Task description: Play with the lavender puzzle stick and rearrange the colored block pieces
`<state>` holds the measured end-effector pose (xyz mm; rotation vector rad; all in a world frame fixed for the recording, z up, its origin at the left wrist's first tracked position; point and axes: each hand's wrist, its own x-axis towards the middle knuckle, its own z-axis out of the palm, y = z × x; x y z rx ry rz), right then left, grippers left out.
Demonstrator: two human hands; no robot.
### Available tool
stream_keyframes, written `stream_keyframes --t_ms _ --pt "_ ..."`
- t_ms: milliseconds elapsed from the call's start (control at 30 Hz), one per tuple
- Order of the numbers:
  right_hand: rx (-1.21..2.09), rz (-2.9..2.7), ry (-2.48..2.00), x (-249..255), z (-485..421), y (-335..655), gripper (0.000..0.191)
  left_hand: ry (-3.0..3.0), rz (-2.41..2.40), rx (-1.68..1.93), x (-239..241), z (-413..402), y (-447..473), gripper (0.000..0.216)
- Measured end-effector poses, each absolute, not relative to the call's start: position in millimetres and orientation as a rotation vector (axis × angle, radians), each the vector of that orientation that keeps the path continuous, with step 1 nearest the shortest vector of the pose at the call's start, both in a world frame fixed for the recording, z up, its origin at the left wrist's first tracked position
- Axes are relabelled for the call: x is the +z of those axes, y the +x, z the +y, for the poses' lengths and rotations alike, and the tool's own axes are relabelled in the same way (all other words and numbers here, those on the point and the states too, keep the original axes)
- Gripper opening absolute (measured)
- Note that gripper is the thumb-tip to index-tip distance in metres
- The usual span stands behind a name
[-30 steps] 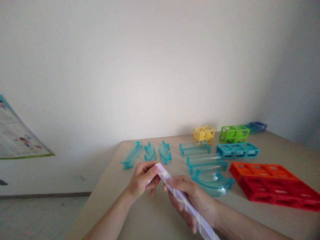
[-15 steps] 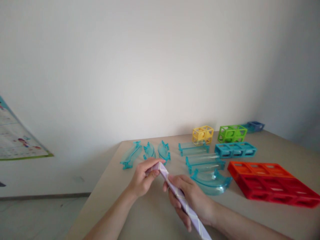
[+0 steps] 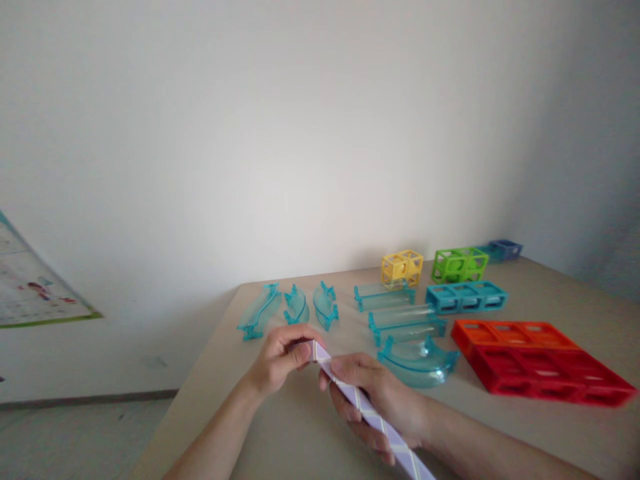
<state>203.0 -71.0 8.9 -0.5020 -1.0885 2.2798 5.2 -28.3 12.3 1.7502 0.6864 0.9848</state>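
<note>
At the far left we see a poster [image 3: 30, 293] leaning against the white wall, low by the floor. Moving right onto the beige surface [image 3: 240, 413], we find three clear teal curved track pieces [image 3: 295, 308] lying side by side near the back edge. In front of them our left hand [image 3: 280, 357] has its grip pinched on the upper end of a long lilac strip [image 3: 360, 410] marked with pale crossing lines, thumb and fingertips pressed together around that tip. The strip slants down and to the right, held above the surface (its lower end runs out of the bottom of the picture). Our right hand [image 3: 373, 400] wraps the strip's middle from beneath, grip closed on it with the index finger laid along its top. Just beyond the right hand lie two straight teal track pieces [image 3: 405, 320] and a wide curved teal piece [image 3: 417, 360], close to the knuckles but apart from them. Further right, along the back, stand a yellow cube frame [image 3: 401, 267], a green frame block [image 3: 459, 265] and a small dark blue block [image 3: 505, 249], with a flat blue three-cell frame [image 3: 466, 297] in front of them. At the far right a flat orange frame [image 3: 510, 331] touches a larger red frame [image 3: 550, 380].
</note>
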Motion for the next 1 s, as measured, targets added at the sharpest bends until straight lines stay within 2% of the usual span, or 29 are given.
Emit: stream_keyframes --t_ms 300,667,1000 --pt "2.388 -1.111 -0.341 15 -76 203 0.035 1.348 0.539 0.967 4 -33 19 0.042" --pt "2.302 -1.042 -0.391 10 -68 206 0.038 1.135 0.612 1.142 5 -29 29 0.036" --pt "2.514 -0.895 -0.362 5 -62 209 0.039 1.073 0.555 1.102 1 -28 29 0.034"
